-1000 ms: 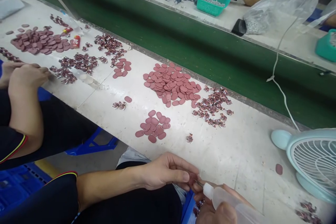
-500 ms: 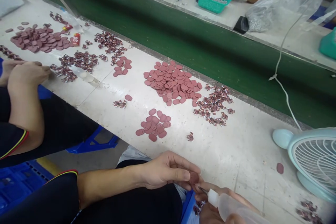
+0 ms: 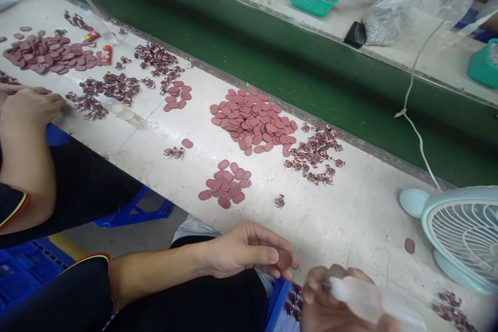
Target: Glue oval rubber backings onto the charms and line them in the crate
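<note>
My left hand pinches a reddish-brown oval disc between thumb and fingers, over the table's front edge. Small dark holes show on the disc's face. To its right, my right hand is wrapped round a translucent squeeze bottle with a white cap, blurred by motion. What looks like another brown disc shows at the right fingertips. A loose group of oval discs lies beyond my left hand, and a single small brown-and-white part rests nearby.
A big pile of discs and a heap of small parts lie farther back. A pale blue fan stands at right. At left, a co-worker's hands work near other piles. A green divider runs behind.
My right hand has pulled the bottle tip away from the disc, turning the bottle. My left hand keeps its pinch on the disc. The view has shifted slightly.
</note>
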Demonstrator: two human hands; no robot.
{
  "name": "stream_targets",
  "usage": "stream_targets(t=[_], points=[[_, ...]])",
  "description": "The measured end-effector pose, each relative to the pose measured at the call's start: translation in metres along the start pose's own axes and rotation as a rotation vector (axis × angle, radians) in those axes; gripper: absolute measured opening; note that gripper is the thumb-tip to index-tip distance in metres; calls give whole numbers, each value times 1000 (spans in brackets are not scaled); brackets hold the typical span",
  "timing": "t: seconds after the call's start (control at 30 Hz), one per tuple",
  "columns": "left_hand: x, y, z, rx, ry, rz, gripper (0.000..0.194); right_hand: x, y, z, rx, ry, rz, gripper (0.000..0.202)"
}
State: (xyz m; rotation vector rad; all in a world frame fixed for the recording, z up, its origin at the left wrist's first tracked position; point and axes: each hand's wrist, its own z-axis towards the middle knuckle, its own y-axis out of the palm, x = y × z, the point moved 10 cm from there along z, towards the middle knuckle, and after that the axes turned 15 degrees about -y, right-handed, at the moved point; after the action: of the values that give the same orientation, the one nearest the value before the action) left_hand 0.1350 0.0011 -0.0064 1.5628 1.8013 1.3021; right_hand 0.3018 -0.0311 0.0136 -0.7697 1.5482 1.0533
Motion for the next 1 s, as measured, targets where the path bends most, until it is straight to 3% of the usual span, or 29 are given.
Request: stream_targets(t=[0.17,0.33,0.5,0.67,0.83,0.93,1.0], points=[[9,-5,-6,11,43,20,38,-2,27,24,-57,36,-185,67],[22,-27,-17,139,89,56,34,2,35,27,-88,0,-278,66],[33,-49,-30,233,139,37,29,6,29,34,-133,-90,-593,51],[35,-50,-32,254,146,30,28,31,73,68,-343,-197,-922,42],[36,-48,-32,249,177,27,29,44,90,76,-380,-139,-839,29],[37,-47,-32,243,202,43,33,34,85,54,-405,-34,-671,35],[36,-45,-30,232,205,64,36,22,79,35,-355,46,-491,37]])
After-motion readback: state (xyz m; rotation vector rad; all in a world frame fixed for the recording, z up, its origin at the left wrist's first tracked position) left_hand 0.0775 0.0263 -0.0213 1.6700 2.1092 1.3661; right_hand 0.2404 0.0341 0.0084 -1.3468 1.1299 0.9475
